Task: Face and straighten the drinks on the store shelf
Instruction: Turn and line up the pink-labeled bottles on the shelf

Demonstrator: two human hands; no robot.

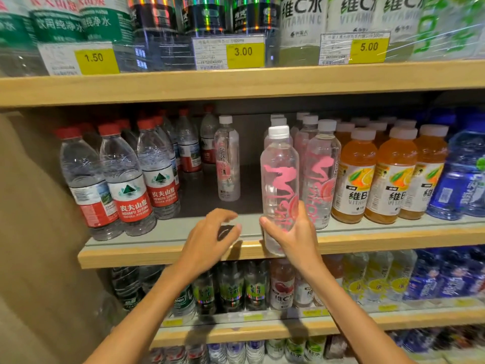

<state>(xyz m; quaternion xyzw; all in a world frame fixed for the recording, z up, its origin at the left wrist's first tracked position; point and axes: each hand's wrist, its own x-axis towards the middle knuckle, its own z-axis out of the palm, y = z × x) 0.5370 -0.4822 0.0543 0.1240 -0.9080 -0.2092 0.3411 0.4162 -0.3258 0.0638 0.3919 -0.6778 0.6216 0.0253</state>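
My right hand (pixel 294 232) grips the lower part of a clear bottle with pink lettering and a white cap (pixel 279 174), holding it upright at the front edge of the middle shelf (pixel 168 252). My left hand (pixel 212 235) hovers just left of it over the shelf edge, fingers loosely curled and holding nothing. A lone bottle of the same pink drink (pixel 227 161) stands further back in the gap. More pink bottles (pixel 319 177) stand in a row right of the held one.
Red-capped water bottles (pixel 126 179) fill the shelf's left side. Orange vitamin drinks (pixel 372 177) and blue bottles (pixel 464 174) stand to the right. The shelf above carries bottles behind price tags (pixel 242 52). Lower shelves hold several more drinks (pixel 282 285). A beige wall (pixel 34 206) bounds the left.
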